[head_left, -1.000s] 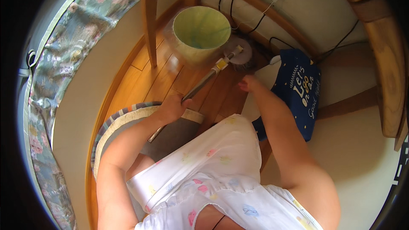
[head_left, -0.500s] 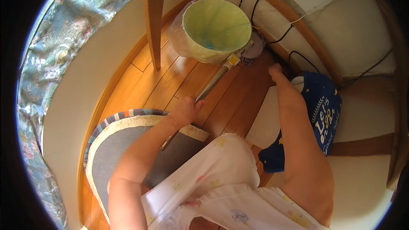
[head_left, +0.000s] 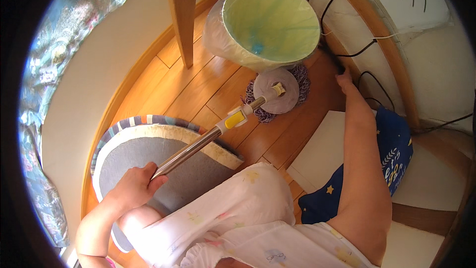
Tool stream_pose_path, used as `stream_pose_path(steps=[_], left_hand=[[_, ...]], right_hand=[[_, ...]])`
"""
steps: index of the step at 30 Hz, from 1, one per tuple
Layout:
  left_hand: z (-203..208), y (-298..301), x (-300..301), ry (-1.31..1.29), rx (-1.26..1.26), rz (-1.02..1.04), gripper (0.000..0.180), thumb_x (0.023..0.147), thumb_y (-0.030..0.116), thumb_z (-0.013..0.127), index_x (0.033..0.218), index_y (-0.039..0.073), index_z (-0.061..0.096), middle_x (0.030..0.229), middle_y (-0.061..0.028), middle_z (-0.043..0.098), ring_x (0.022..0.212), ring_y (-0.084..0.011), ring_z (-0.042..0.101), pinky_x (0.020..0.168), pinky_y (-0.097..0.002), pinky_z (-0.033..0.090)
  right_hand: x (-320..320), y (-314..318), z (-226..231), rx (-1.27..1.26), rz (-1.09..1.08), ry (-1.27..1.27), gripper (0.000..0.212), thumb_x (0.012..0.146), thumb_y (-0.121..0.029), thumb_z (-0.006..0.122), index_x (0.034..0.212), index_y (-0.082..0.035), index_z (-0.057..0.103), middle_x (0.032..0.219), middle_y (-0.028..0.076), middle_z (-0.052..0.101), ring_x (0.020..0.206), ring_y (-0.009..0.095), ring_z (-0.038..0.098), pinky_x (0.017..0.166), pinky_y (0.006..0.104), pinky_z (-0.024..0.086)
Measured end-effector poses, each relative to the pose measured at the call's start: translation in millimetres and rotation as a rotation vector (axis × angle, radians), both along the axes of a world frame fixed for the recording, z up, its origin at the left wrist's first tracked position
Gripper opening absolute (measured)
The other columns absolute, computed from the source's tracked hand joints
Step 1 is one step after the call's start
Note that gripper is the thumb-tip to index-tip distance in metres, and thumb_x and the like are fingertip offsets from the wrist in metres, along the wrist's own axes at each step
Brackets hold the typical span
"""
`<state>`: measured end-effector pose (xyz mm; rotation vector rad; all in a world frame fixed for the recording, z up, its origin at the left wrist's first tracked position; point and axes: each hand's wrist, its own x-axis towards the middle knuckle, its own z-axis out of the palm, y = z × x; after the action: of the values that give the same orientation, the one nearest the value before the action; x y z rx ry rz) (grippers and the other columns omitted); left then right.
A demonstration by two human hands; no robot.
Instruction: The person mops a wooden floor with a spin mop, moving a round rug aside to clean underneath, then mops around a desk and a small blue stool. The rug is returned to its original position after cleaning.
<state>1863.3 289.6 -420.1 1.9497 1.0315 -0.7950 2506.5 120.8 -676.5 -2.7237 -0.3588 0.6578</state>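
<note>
My left hand (head_left: 136, 187) is wrapped round the metal handle of a mop (head_left: 191, 151). The handle slants away to a round mop head (head_left: 267, 84) with grey-purple strands, which rests on the wooden floor just in front of a bin. That bin (head_left: 213, 42) is pale green inside and lined with a clear bag. Far to the right, my right hand (head_left: 343, 80) is closed low by the wall, at the end of a dark, thin strip (head_left: 331, 58). What that strip is, I cannot make out.
A grey-backed mat with a striped edge (head_left: 134, 164) lies left of my knees. Beside my right forearm is dark blue printed cloth (head_left: 322, 193) over a pale panel (head_left: 317, 144). Black cables (head_left: 364, 49) run along the right wall. A wooden leg (head_left: 183, 25) stands left of the bin.
My left hand has drawn the mop back toward me and left, bringing its head from beside the bin to in front of it. A dark strip now shows at my right hand.
</note>
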Motion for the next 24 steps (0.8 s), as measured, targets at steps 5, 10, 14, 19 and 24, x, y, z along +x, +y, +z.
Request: stream_pose_path(steps=[5,10,14,19,24], left_hand=[[-7,-8,-1,-0.01,-0.006,0.008,0.037,0.089,0.036,0.051,0.082,0.001,0.048,0.064,-0.0238,0.056,0.067,-0.0439,0.055,0.059,-0.0476,0.042],[0,-18,0,0.06,-0.005,0.017,0.036,0.089,0.037,0.051,0.083,0.001,0.048,0.063,-0.0235,0.056,0.066,-0.0434,0.055,0.059,-0.0477,0.042],[-4,-15,3,0.029,0.012,-0.021,0.036,0.088,0.037,0.051,0.083,0.001,0.048,0.062,-0.023,0.056,0.065,-0.0431,0.055,0.059,-0.0473,0.043],[-7,-18,-1,0.035,0.001,0.017,0.035,0.088,0.036,0.051,0.083,0.001,0.048,0.061,-0.0225,0.056,0.065,-0.0427,0.055,0.058,-0.0476,0.042],[-18,-21,9,-0.007,-0.014,0.02,0.033,0.089,0.033,0.05,0.086,0.001,0.049,0.064,-0.0227,0.057,0.065,-0.0433,0.055,0.059,-0.0481,0.043]], right_hand=[[11,-4,-25,-0.024,-0.152,0.052,0.077,0.085,-0.024,0.058,0.142,-0.011,0.009,0.143,0.018,0.023,0.128,0.032,0.03,0.104,0.0419,0.031],[-21,29,10,-0.383,-0.037,-0.122,0.083,0.082,-0.037,0.061,0.142,-0.011,0.01,0.143,0.018,0.024,0.128,0.031,0.03,0.104,0.043,0.031],[39,-7,-48,-0.085,0.1,-0.191,0.084,0.079,-0.042,0.062,0.141,-0.008,0.016,0.137,0.019,0.033,0.124,0.032,0.037,0.103,0.0445,0.031],[7,12,-36,-0.225,0.221,-0.235,0.076,0.078,-0.04,0.064,0.135,-0.003,0.029,0.13,0.019,0.042,0.12,0.033,0.04,0.1,0.0443,0.033],[-13,6,-12,-0.483,0.517,-0.303,0.053,0.08,-0.038,0.062,0.118,-0.003,0.049,0.118,0.016,0.052,0.111,0.033,0.046,0.093,0.0474,0.038]])
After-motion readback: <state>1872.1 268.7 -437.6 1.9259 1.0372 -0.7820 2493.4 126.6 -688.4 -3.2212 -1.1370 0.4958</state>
